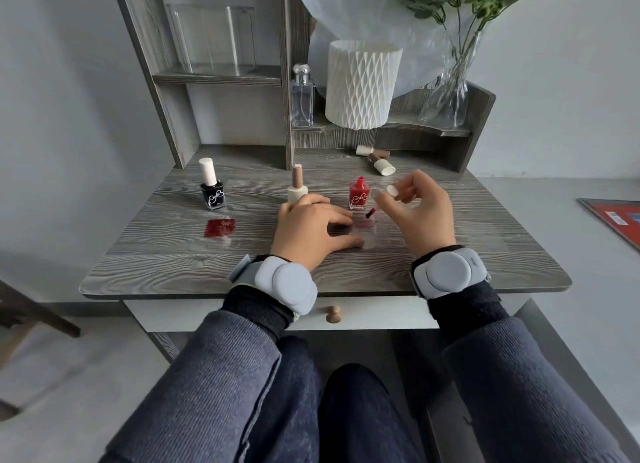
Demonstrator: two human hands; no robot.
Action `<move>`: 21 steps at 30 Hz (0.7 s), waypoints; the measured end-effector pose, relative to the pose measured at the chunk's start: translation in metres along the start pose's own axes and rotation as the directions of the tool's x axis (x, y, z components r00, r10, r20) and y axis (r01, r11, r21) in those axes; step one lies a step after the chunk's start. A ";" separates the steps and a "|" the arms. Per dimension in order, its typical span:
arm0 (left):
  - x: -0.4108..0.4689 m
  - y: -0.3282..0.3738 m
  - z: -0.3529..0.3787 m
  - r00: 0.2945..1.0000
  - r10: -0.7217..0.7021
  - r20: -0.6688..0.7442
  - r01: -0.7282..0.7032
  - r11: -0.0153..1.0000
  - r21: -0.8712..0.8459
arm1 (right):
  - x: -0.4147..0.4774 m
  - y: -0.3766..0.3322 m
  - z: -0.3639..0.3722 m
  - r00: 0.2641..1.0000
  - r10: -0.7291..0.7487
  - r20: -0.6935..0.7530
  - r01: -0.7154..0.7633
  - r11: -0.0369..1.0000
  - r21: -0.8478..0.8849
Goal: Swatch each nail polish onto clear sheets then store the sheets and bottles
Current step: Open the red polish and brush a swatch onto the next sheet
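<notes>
Clear sheet [369, 235] lies flat on the tabletop [173, 254], front centre, between both hands, with a faint red smear at its far edge. Left hand [308, 230] rests palm down, fingers spread and released, tips pinning the sheet's left edge; not gripping anything. Right hand [415, 213] has fingers pinched on the white cap [392, 190] of the brush; red brush tip [370, 214] points down-left, at or just above the sheet's far edge, can't tell if touching.

Open red polish bottle [359, 194] stands just behind the sheet, uncapped, red fill visible. Beige-capped bottle [297, 188] stands upright just behind the left hand, knuckles partly cover its base. Black polish bottle [212, 188], white cap on, upright, well to the left. In front of it, a finished dark red swatch sheet [219, 227] lies flat.

Two more beige bottles [375, 159] lie on their sides at the back right of the tabletop. On the shelf behind: clear perfume bottle [302, 97], white ribbed container [362, 84], glass vase [446, 88] holding green stems. Upper left shelf holds a clear acrylic box [211, 39], contents not discernible. Wrist bands with grey discs on both arms. Drawer knob [334, 314] below the front edge.
</notes>
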State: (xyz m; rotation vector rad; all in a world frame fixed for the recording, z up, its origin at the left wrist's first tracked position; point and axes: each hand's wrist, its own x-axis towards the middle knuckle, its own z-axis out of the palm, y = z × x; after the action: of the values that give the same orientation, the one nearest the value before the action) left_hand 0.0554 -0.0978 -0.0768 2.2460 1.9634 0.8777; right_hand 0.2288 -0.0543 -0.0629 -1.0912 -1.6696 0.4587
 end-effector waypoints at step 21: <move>0.000 -0.001 0.000 1.000 -0.010 0.001 0.010 1.000 -0.007 | 0.000 -0.002 -0.002 0.998 0.019 -0.058 -0.020 1.000 -0.014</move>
State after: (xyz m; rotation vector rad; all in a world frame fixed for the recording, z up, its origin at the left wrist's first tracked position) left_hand 0.0548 -0.0976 -0.0776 2.2303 1.9665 0.8807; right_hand 0.2295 -0.0556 -0.0611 -1.1219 -1.6155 0.4245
